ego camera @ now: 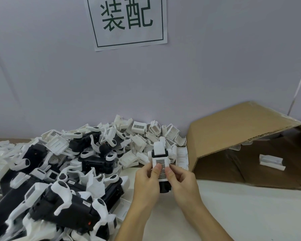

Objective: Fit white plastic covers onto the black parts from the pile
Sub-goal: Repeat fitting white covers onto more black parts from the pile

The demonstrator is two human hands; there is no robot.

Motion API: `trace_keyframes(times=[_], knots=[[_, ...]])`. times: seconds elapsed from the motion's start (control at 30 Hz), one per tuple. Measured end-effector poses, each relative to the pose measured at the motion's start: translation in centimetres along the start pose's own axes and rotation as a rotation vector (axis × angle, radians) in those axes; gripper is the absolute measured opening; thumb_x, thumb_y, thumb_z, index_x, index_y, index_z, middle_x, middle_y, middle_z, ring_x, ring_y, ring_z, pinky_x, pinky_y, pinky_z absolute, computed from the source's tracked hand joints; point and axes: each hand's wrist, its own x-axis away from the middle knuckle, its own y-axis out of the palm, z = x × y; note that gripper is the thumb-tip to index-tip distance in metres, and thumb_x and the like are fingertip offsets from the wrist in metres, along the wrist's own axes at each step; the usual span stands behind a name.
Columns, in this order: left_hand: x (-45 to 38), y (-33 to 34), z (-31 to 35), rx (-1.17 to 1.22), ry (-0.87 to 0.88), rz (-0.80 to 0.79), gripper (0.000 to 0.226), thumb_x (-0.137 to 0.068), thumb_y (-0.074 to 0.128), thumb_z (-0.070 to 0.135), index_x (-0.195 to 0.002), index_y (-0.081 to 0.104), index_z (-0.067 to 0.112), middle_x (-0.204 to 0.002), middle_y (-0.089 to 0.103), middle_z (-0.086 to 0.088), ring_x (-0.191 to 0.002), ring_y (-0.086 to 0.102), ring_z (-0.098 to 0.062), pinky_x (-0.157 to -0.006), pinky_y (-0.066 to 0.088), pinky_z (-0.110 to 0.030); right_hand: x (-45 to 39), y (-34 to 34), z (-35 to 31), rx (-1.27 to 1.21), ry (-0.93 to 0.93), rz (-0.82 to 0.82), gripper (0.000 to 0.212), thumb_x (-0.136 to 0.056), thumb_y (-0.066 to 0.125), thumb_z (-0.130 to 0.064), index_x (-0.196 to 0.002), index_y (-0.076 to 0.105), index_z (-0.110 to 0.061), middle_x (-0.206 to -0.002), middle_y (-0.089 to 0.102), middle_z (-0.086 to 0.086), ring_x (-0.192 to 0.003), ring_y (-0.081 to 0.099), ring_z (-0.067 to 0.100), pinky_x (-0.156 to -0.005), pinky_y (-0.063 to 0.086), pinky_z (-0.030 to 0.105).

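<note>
- Box [240,129]: brown cardboard, lying on its side at the right edge of the tabletop [233,214], open mouth facing the person, one flap raised over it.
- Box contents: one white tray-shaped piece [271,161] on the inner floor; more pale pieces sit deeper inside, too dark to identify.
- Covers [146,136]: loose white plastic covers heaped against the wall [181,84] at the back edge of the tabletop, reaching to the left wall of the box. Several show a gridded panel.
- Pile [59,180]: black parts mixed with white pieces, filling the left side of the tabletop from the back edge to the near edge.
- Part [164,186]: one black part held upright above the tabletop, just in front of the covers and near the box mouth. Only its lower end shows below the fingers.
- Cover [161,162]: white, with a gridded panel facing the camera, seated over the top of the held part.
- Left hand [147,181]: fingers curled around the left side of the part, thumb pressing on the grid.
- Right hand [182,181]: fingers curled around the right side, thumb pressing on the grid beside the left thumb.
- Sign [129,21]: white paper on the wall above the covers, dark green frame, printed "装配".
</note>
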Motion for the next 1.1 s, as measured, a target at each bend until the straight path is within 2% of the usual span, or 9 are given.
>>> trace_keyframes(times=[0.2,0.3,0.53,0.7,0.77,0.83,0.93,1.03,1.1], knots=[[-0.2,-0.4,0.2,0.132,-0.093,-0.133,0.021,-0.101,0.054,0.014,-0.106,0.074,0.015,-0.099,0.078,-0.005,-0.095,0.073,-0.017,-0.074,0.055,-0.022,-0.1,0.5,0.5,0.035,-0.009,0.069,0.023,-0.103,0.052,-0.019,-0.105,0.075,-0.026,-0.099,0.078,-0.006,-0.097,0.072,0.008,-0.081,0.057,0.023],[-0.2,-0.5,0.1,0.061,-0.071,-0.149,0.023,-0.099,0.056,0.005,-0.117,0.069,0.013,-0.107,0.076,-0.004,-0.104,0.071,-0.018,-0.091,0.056,-0.035,-0.3,-0.1,0.3,-0.064,0.063,0.035,0.026,-0.103,0.05,-0.014,-0.107,0.076,-0.017,-0.102,0.078,0.001,-0.098,0.072,0.013,-0.077,0.056,0.021],[0.3,-0.3,0.2,-0.024,-0.021,-0.083,0.027,-0.1,0.051,0.0,-0.109,0.07,0.016,-0.092,0.078,0.005,-0.086,0.073,-0.007,-0.067,0.052,-0.013,-0.3,-0.5,0.7,0.084,-0.047,-0.001,0.022,-0.1,0.056,-0.009,-0.111,0.074,-0.015,-0.1,0.078,-0.004,-0.098,0.073,0.011,-0.081,0.056,0.021],[0.2,-0.2,0.3,0.101,-0.073,-0.049,0.022,-0.098,0.056,0.003,-0.108,0.072,0.015,-0.088,0.078,0.0,-0.077,0.073,-0.004,-0.058,0.049,-0.011,0.0,0.0,0.9,0.14,-0.1,0.037,0.022,-0.101,0.057,-0.02,-0.108,0.071,-0.035,-0.101,0.076,-0.015,-0.099,0.071,0.004,-0.08,0.055,0.017],[0.0,-0.1,0.2,0.188,-0.074,-0.008,0.02,-0.096,0.061,0.005,-0.112,0.07,0.013,-0.094,0.078,-0.004,-0.086,0.074,-0.012,-0.063,0.053,-0.016,0.1,-0.1,1.1,0.311,-0.181,0.122,0.022,-0.099,0.061,-0.025,-0.103,0.067,-0.046,-0.102,0.072,-0.028,-0.101,0.065,-0.005,-0.08,0.05,0.012],[-0.3,-0.1,0.3,0.298,-0.079,0.054,0.023,-0.095,0.063,0.014,-0.116,0.068,0.008,-0.1,0.077,-0.011,-0.097,0.073,-0.024,-0.079,0.056,-0.028,0.3,-0.2,1.2,0.51,-0.25,0.159,0.021,-0.095,0.063,-0.038,-0.115,0.062,-0.044,-0.114,0.067,-0.028,-0.113,0.058,-0.005,-0.092,0.046,0.015],[-0.5,0.0,0.8,0.518,-0.162,-0.023,0.039,-0.091,0.054,0.037,-0.11,0.074,0.009,-0.107,0.076,-0.012,-0.102,0.072,-0.024,-0.088,0.055,-0.036,0.5,0.1,1.6,0.62,-0.242,0.045,0.056,-0.086,0.06,-0.058,-0.138,0.048,-0.041,-0.132,0.051,-0.029,-0.126,0.046,-0.006,-0.1,0.039,0.012],[-0.2,0.3,1.4,0.555,-0.175,-0.126,0.032,-0.099,0.047,0.029,-0.105,0.076,0.016,-0.106,0.077,-0.008,-0.098,0.074,-0.016,-0.071,0.059,-0.023,0.4,0.1,1.7,0.472,-0.211,0.124,0.053,-0.087,0.072,-0.039,-0.134,0.049,-0.046,-0.125,0.055,-0.031,-0.12,0.05,-0.01,-0.095,0.041,0.008],[-0.3,0.3,1.1,0.42,-0.129,-0.043,0.025,-0.103,0.048,0.014,-0.111,0.071,0.01,-0.104,0.077,-0.009,-0.098,0.074,-0.018,-0.075,0.059,-0.023,0.1,-0.2,1.6,0.383,-0.169,0.217,0.043,-0.09,0.072,-0.031,-0.13,0.058,-0.035,-0.119,0.065,-0.022,-0.114,0.058,-0.004,-0.092,0.048,0.015]])
